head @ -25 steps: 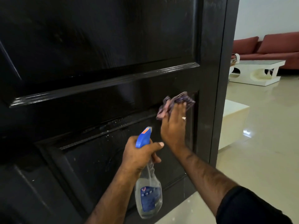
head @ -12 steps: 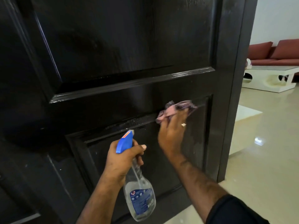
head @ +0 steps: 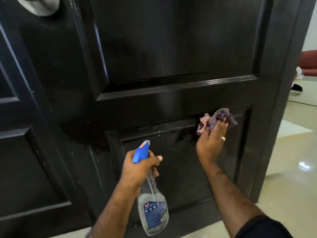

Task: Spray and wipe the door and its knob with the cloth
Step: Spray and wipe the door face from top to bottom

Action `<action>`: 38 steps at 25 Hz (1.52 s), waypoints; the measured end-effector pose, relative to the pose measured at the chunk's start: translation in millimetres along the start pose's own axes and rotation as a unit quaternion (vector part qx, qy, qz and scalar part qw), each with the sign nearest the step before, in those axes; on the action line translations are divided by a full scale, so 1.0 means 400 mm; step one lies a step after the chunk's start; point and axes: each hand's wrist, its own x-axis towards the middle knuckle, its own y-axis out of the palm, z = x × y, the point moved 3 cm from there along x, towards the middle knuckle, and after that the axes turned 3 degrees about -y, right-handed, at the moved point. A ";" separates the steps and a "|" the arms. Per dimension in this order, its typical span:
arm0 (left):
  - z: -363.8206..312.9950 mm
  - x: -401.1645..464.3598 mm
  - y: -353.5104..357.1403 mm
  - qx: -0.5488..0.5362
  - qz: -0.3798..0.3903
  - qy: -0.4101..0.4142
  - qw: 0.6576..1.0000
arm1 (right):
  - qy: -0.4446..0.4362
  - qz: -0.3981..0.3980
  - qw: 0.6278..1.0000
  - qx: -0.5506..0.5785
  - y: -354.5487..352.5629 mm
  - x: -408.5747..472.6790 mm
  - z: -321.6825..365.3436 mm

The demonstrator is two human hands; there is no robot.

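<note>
The black panelled door [head: 171,48] fills most of the view. My right hand [head: 211,145] presses a crumpled purple and pink cloth [head: 217,120] against the top right corner of the door's lower panel, fingers curled round it. Spray droplets glisten on the panel's top moulding to the left of the cloth. My left hand [head: 139,167] grips the neck of a clear spray bottle [head: 152,208] with a blue trigger head, nozzle pointing up towards the door. A silvery knob [head: 41,6] shows at the top left edge, cut off by the frame.
A second dark door leaf [head: 22,152] stands at the left. Right of the door's edge lies a glossy cream tiled floor [head: 291,169], with a white low table [head: 303,93] and a red sofa [head: 308,60] further back.
The view has swung left, bringing the knob and left leaf into sight. My right hand still holds the cloth at the panel's upper right corner; the bottle stays held in front of the panel.
</note>
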 end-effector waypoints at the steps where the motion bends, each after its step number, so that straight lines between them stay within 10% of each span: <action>1: 0.004 -0.006 -0.017 -0.001 -0.013 -0.008 1.000 | 0.006 -0.019 1.000 0.009 0.041 -0.041 0.077; 5: 0.010 -0.043 -0.125 0.008 -0.057 -0.020 0.998 | -0.193 0.129 0.973 0.007 0.105 -0.244 0.311; 9: -0.011 -0.076 -0.219 0.019 -0.055 0.014 0.998 | -0.460 0.270 0.844 -0.047 0.056 -0.170 0.258; 14: 0.008 -0.098 -0.286 0.016 -0.057 0.000 0.998 | -0.172 0.112 0.979 -0.004 0.044 -0.158 0.206; 20: 0.034 -0.131 -0.368 -0.010 -0.100 -0.003 0.995 | -0.146 0.115 0.982 -0.018 0.181 -0.360 0.482; 24: 0.049 -0.134 -0.404 -0.013 -0.121 -0.010 0.993 | -0.379 0.212 0.900 -0.031 0.185 -0.383 0.498; 28: 0.063 -0.121 -0.392 -0.011 -0.127 -0.009 0.992 | -0.364 0.257 0.895 -0.021 0.198 -0.401 0.497; 33: 0.124 -0.161 -0.431 -0.032 -0.157 -0.076 0.984 | -0.624 0.323 0.710 -0.049 0.192 -0.390 0.466; 38: 0.138 -0.183 -0.469 -0.004 -0.138 -0.036 0.990 | -0.471 0.241 0.848 -0.002 0.246 -0.325 0.699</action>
